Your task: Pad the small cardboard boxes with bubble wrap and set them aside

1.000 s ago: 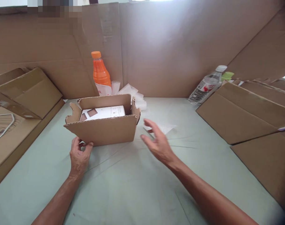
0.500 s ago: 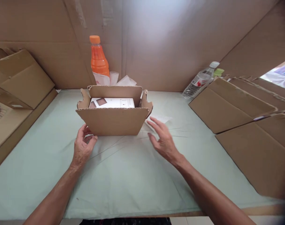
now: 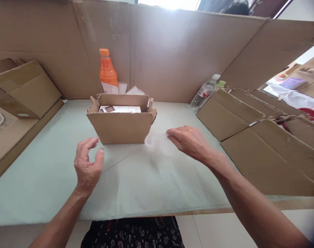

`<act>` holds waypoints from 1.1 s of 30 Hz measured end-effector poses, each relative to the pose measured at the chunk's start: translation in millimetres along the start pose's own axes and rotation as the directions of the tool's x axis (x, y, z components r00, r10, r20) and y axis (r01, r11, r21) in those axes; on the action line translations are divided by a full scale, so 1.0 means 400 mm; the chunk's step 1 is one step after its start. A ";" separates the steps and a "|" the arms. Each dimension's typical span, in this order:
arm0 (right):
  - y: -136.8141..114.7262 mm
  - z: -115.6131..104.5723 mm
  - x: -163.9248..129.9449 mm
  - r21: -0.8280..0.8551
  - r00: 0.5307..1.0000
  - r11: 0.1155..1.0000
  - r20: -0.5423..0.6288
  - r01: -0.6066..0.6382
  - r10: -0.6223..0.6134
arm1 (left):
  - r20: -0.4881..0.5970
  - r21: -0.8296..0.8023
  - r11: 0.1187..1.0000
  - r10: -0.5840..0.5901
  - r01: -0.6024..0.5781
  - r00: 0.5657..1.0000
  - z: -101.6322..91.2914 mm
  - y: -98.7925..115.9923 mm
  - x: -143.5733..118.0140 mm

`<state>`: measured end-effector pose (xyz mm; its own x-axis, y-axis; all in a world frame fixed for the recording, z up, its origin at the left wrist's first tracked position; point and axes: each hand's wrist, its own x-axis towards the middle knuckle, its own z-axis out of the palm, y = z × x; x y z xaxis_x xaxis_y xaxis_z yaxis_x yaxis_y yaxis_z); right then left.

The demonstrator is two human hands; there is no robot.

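**A:** What surrounds the work, biggest first?

**B:** A tall cardboard wall [image 3: 172,51] closes off the far side. The pale green table [image 3: 146,186] runs from it to the near edge. On the right, flattened cardboard sheets [image 3: 262,144] lie overlapping in a slope; on the left, a folded carton [image 3: 24,89] rests on more cardboard. A clear water bottle [image 3: 204,92] leans at the far right, and an orange drink bottle [image 3: 107,72] stands upright just behind the box, with crumpled white wrapping [image 3: 133,91] beside it.

**A:** And the box itself?

**B:** The open cardboard box [image 3: 120,127] sits on the table, left of centre and toward the far side. Its long axis runs left to right, its opening faces up, and the flaps stand up around it. A white carton [image 3: 123,109] lies inside, long side also left to right.

**A:** Anything in the way?

**B:** Nothing lies between the hands and the box's near wall.

**A:** The hands?

**B:** The left hand [image 3: 87,165] hovers near the box's near left corner, apart from it, fingers curled loosely with thumb and forefinger parted, holding nothing. The right hand [image 3: 189,141] is just right of the box, its fingertips pinching a blurred, translucent white piece [image 3: 155,143], probably thin plastic or paper.
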<state>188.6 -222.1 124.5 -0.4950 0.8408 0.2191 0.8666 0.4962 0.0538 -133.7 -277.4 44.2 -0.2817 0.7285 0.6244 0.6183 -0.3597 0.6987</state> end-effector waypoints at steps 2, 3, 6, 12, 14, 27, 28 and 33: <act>-0.063 -0.068 -0.018 -0.047 0.984 0.990 0.129 0.133 -0.126 | 0.170 -0.074 0.993 0.099 -0.087 0.980 0.008 0.094 -0.031; -0.093 -0.095 -0.023 -0.049 0.969 0.981 0.170 0.190 -0.179 | 0.247 -0.112 0.988 0.135 -0.110 0.960 0.018 0.138 -0.044; -0.157 -0.147 -0.038 0.022 0.927 0.951 0.218 0.308 -0.305 | 0.420 -0.199 0.974 0.184 -0.107 0.889 0.055 0.222 -0.071; -0.130 -0.201 -0.089 0.217 0.918 0.918 0.149 0.332 -0.367 | 0.780 -0.165 0.921 -0.097 0.353 0.619 0.020 0.181 -0.106; -0.102 -0.195 -0.084 0.208 0.924 0.930 0.173 0.303 -0.340 | 0.840 -0.164 0.835 -0.162 0.526 0.518 -0.010 0.155 -0.131; -0.188 0.045 -0.230 0.406 0.955 0.876 0.025 0.260 -0.295 | 0.842 -0.092 0.318 -0.480 0.944 0.244 -0.053 0.139 -0.247; -0.210 0.062 -0.262 0.469 0.955 0.848 0.026 0.248 -0.294 | 0.850 -0.093 0.321 -0.467 0.942 0.243 -0.056 0.143 -0.242; -0.259 0.169 -0.289 0.649 0.995 0.760 -0.094 0.030 0.041 | 0.861 -0.190 0.419 -0.363 0.888 0.356 -0.020 0.164 -0.201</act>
<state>151.8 -356.0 27.9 -0.4506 0.8364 0.3120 0.6029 0.5429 -0.5846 -76.3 -364.3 42.7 0.3073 0.8918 -0.3322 -0.1310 0.3854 0.9134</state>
